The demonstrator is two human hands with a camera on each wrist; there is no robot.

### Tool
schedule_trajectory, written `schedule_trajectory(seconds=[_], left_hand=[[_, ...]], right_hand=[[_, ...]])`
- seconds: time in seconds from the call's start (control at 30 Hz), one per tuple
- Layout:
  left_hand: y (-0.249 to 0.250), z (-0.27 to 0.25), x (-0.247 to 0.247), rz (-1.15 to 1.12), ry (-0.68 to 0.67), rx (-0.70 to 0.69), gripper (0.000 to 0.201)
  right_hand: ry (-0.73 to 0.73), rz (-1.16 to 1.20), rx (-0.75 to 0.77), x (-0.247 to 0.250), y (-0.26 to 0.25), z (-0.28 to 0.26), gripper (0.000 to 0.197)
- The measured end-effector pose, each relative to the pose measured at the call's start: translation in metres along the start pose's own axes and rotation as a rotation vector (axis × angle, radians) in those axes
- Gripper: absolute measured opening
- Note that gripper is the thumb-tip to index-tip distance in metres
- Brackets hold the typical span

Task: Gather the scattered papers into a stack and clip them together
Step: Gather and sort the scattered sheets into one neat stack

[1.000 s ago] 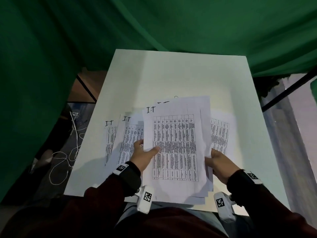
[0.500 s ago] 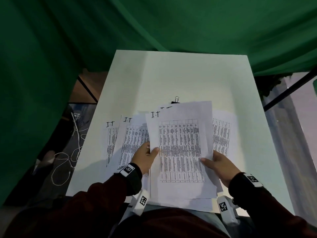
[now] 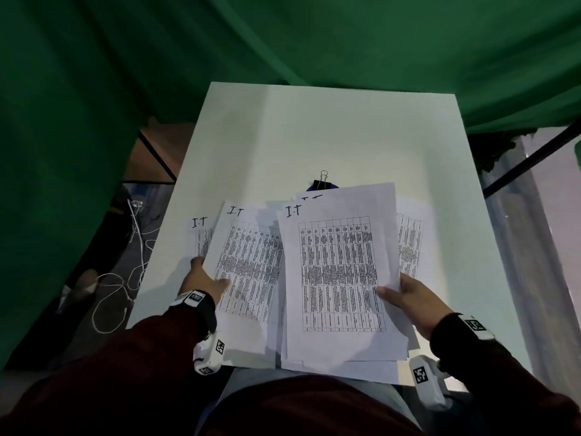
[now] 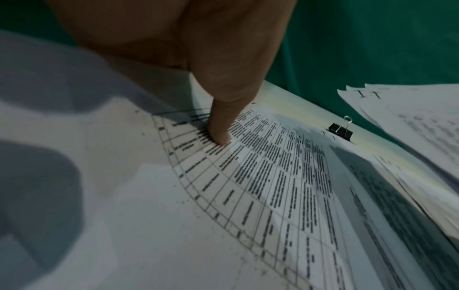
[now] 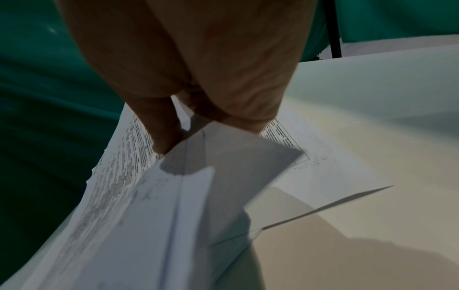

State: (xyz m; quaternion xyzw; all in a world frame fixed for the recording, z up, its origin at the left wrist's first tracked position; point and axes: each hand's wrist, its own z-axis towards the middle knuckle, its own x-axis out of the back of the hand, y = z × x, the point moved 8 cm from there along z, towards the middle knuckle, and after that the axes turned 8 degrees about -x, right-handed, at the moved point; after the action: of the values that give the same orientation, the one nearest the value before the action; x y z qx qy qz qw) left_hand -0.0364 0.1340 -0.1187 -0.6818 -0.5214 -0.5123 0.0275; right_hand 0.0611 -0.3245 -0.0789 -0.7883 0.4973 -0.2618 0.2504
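Observation:
Printed table sheets marked "I.T" lie fanned across the near half of the white table. My right hand holds a stack of sheets by its right edge, thumb on top and fingers beneath; the right wrist view shows this stack bending. My left hand pinches a loose sheet at its left edge, and the thumb presses on the print. Another sheet lies further left, and one lies right of the stack. A black binder clip stands just behind the papers.
Green cloth hangs behind and to the left of the table. White cables lie on the floor at the left. A dark pole slants past the table's right edge. The far half of the table is bare.
My left hand has let go of the stack's left edge and moved left onto the loose sheet. The stack has sunk lower in my right hand, uncovering the binder clip.

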Motion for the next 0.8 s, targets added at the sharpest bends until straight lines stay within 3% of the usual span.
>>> schedule_trajectory(seconds=[0.07, 0.1, 0.23, 0.37, 0.6, 0.77, 0.8], left_hand=[[0.004, 0.001, 0.006, 0.001, 0.011, -0.03, 0.029], [0.005, 0.002, 0.008, 0.004, 0.013, -0.04, 0.025], [0.009, 0.002, 0.023, 0.107, 0.016, -0.076, 0.041], [0.017, -0.002, 0.037, 0.107, 0.039, -0.147, 0.043], [0.045, -0.028, 0.109, -0.268, 0.251, -0.214, 0.045], [0.054, -0.052, 0.097, -0.582, 0.146, -0.202, 0.053], [0.062, -0.058, 0.085, -0.591, 0.096, -0.215, 0.043]], right_hand=[[-0.004, -0.002, 0.005, -0.001, -0.003, -0.002, 0.024], [-0.008, -0.002, 0.006, -0.001, -0.002, -0.002, 0.025], [-0.008, -0.007, -0.001, 0.001, 0.004, 0.004, 0.026], [-0.018, 0.003, -0.015, 0.0, 0.009, 0.007, 0.026], [0.037, 0.056, -0.012, 0.007, 0.009, 0.009, 0.023], [0.035, 0.104, 0.013, -0.002, -0.002, 0.007, 0.023], [0.02, 0.112, 0.021, -0.006, -0.005, 0.007, 0.022]])
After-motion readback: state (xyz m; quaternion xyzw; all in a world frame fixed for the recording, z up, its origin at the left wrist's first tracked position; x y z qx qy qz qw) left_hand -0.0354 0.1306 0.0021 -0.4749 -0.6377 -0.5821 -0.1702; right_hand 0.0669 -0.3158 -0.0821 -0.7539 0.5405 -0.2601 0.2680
